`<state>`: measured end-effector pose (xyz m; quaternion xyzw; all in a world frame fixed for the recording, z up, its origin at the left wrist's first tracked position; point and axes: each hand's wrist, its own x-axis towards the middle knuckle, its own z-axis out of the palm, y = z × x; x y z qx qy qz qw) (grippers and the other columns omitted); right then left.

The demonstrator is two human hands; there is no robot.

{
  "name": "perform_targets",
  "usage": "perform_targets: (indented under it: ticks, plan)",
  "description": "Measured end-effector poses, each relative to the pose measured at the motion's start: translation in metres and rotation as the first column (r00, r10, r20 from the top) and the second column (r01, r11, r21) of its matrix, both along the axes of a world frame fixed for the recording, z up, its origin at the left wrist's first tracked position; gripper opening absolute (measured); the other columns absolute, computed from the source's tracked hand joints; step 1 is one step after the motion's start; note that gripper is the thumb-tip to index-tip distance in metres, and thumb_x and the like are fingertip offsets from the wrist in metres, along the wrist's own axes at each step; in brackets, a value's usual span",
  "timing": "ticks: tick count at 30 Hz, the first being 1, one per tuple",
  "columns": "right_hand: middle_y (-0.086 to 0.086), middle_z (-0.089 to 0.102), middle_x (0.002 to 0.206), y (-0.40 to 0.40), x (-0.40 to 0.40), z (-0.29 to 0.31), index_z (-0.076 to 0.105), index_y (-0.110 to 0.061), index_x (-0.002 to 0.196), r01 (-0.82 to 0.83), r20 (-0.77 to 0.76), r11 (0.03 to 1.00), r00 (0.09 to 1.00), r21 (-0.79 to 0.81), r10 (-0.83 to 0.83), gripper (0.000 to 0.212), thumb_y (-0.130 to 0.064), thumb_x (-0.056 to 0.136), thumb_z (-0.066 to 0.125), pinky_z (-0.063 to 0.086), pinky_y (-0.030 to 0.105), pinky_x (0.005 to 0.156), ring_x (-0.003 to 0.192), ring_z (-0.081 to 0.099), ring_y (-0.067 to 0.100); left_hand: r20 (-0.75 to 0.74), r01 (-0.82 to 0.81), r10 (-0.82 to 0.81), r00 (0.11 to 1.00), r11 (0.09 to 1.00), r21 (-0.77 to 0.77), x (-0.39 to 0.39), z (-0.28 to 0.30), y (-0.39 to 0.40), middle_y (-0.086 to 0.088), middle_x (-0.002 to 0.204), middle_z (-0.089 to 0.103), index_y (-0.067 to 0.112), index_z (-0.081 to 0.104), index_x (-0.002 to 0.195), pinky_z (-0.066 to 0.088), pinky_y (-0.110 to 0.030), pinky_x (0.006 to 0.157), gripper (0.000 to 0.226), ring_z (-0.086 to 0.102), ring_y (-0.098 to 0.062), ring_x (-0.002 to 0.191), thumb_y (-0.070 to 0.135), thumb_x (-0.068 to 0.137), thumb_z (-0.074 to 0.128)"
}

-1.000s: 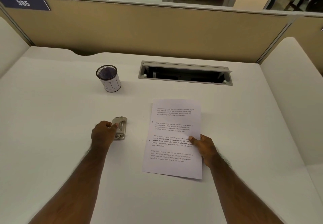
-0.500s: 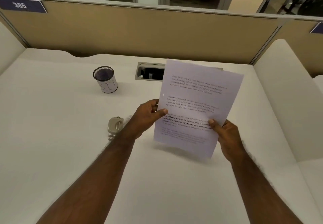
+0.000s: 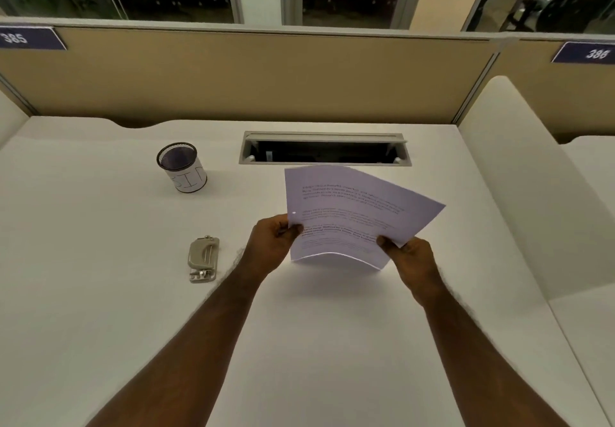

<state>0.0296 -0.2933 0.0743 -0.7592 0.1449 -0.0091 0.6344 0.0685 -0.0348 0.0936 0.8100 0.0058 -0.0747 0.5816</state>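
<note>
A white printed sheet of paper (image 3: 352,213) hangs in the air above the white desk (image 3: 100,293), tilted away from me and bowed along its near edge. My left hand (image 3: 271,243) pinches its left edge, close to a small punched hole. My right hand (image 3: 411,256) pinches the lower right edge. A beige metal hole punch (image 3: 203,258) lies on the desk left of my left forearm, with no hand on it.
A black mesh pen cup (image 3: 182,166) with a white label stands at the back left. An open cable slot (image 3: 324,148) is set into the desk beyond the paper. Tan partition walls (image 3: 266,77) and white side dividers (image 3: 519,176) close in the desk.
My left hand let go of the hole punch and took the paper's left edge. Both hands lifted the sheet off the desk, and it has since tipped lower and further away.
</note>
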Motion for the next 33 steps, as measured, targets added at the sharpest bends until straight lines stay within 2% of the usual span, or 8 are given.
perform_targets:
  ticks: [4, 7, 10, 15, 19, 24, 29, 33]
  plan:
    - [-0.004, 0.072, 0.095, 0.001, 0.005, 0.004, 0.069, -0.015, 0.110, 0.000, 0.016, 0.999, 1.000, -0.032, 0.001, 0.023, -0.023, 0.088, 0.067, 0.054, 0.019, 0.073, 0.087, 0.067, 0.008, -0.018, -0.032, 0.031, 0.999, 0.999, -0.005, 0.001, -0.002, 0.000, -0.003, 0.107, 0.073, 0.011, 0.070, 0.111, 0.054, -0.038, 0.092, 0.022, 0.069, -0.023, 0.100, 0.015, 0.092, 0.061]
    - [0.001, 0.072, 0.096, 0.004, 0.007, 0.001, 0.070, -0.010, 0.111, -0.028, -0.010, 0.999, 1.000, -0.034, 0.027, 0.025, -0.020, 0.088, 0.068, 0.056, 0.029, 0.082, 0.087, 0.068, 0.011, -0.049, -0.048, 0.048, 0.998, 0.999, 0.008, 0.002, -0.007, 0.000, -0.006, 0.107, 0.073, 0.010, 0.070, 0.112, 0.054, -0.045, 0.092, 0.023, 0.069, -0.024, 0.098, 0.015, 0.092, 0.060]
    - [0.007, 0.072, 0.096, -0.001, 0.017, 0.005, 0.070, -0.013, 0.103, -0.018, -0.004, 0.998, 1.000, -0.065, 0.017, 0.015, -0.017, 0.089, 0.066, 0.054, 0.038, 0.084, 0.089, 0.068, 0.022, -0.032, -0.062, 0.063, 0.998, 0.998, 0.032, 0.008, -0.002, -0.005, -0.008, 0.108, 0.073, 0.012, 0.069, 0.110, 0.055, -0.044, 0.089, 0.021, 0.068, -0.025, 0.096, 0.015, 0.094, 0.057]
    - [0.007, 0.070, 0.102, -0.028, 0.035, 0.015, 0.067, -0.007, 0.113, 0.010, 0.008, 0.998, 1.000, -0.058, -0.010, 0.024, -0.007, 0.089, 0.064, 0.056, 0.031, 0.082, 0.086, 0.067, 0.020, -0.023, -0.047, 0.047, 0.999, 0.999, 0.017, 0.027, 0.003, -0.026, -0.001, 0.101, 0.073, 0.015, 0.069, 0.106, 0.057, -0.048, 0.085, 0.017, 0.070, -0.024, 0.091, 0.014, 0.093, 0.057]
    - [0.007, 0.072, 0.104, -0.059, 0.044, 0.016, 0.067, -0.008, 0.114, 0.088, 0.003, 0.995, 0.996, -0.054, -0.088, 0.029, -0.008, 0.085, 0.069, 0.058, 0.026, 0.074, 0.086, 0.069, 0.021, -0.040, -0.035, 0.037, 0.999, 0.998, 0.048, 0.042, 0.003, -0.059, -0.002, 0.100, 0.067, 0.011, 0.065, 0.113, 0.057, -0.047, 0.085, 0.022, 0.067, -0.024, 0.087, 0.014, 0.092, 0.057]
    - [0.009, 0.069, 0.105, -0.100, 0.045, 0.003, 0.065, -0.008, 0.114, 0.179, -0.002, 0.970, 0.983, -0.165, -0.182, 0.030, -0.009, 0.084, 0.070, 0.056, 0.030, 0.073, 0.088, 0.067, 0.026, -0.083, -0.008, 0.011, 0.996, 1.000, 0.030, 0.057, -0.010, -0.108, -0.004, 0.098, 0.065, 0.012, 0.060, 0.121, 0.057, -0.050, 0.084, 0.034, 0.067, -0.028, 0.093, 0.014, 0.087, 0.063]
    - [0.009, 0.070, 0.105, -0.139, 0.047, -0.024, 0.064, -0.015, 0.117, 0.234, -0.075, 0.916, 0.959, -0.326, -0.272, 0.037, -0.017, 0.081, 0.073, 0.056, 0.048, 0.085, 0.092, 0.068, 0.030, -0.135, 0.006, -0.002, 0.991, 1.000, 0.029, 0.062, -0.033, -0.151, 0.002, 0.081, 0.061, 0.019, 0.044, 0.127, 0.060, -0.042, 0.078, 0.050, 0.068, -0.022, 0.082, 0.010, 0.084, 0.068]
    - [0.010, 0.071, 0.108, -0.156, 0.048, -0.042, 0.063, -0.014, 0.117, 0.219, -0.105, 0.881, 0.952, -0.419, -0.287, 0.037, -0.017, 0.081, 0.072, 0.055, 0.044, 0.086, 0.091, 0.067, 0.028, -0.175, 0.019, -0.001, 0.984, 0.995, 0.102, 0.064, -0.058, -0.174, 0.003, 0.072, 0.060, 0.018, 0.042, 0.121, 0.058, -0.036, 0.071, 0.050, 0.066, -0.019, 0.071, 0.007, 0.081, 0.070]
